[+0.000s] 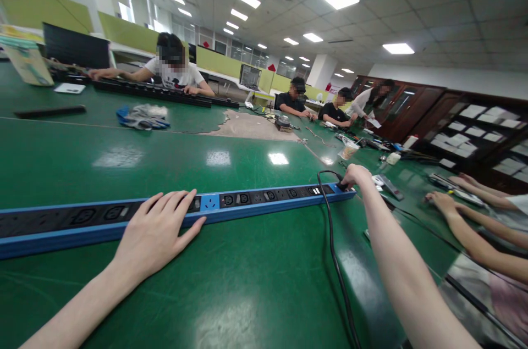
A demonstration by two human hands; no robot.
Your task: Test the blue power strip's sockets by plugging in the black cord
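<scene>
Two hands work one long blue power strip lying across a green desk.
The left hand rests flat and open on it; the right hand grips one black cable's plug at its far end.

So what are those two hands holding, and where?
The left hand presses flat on the power strip mid-length; the right hand grips its far end, by the black cable.

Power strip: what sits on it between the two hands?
In the head view, between the left hand and the right hand, the power strip shows a blue panel and a row of black sockets; nothing rests on it.
</scene>
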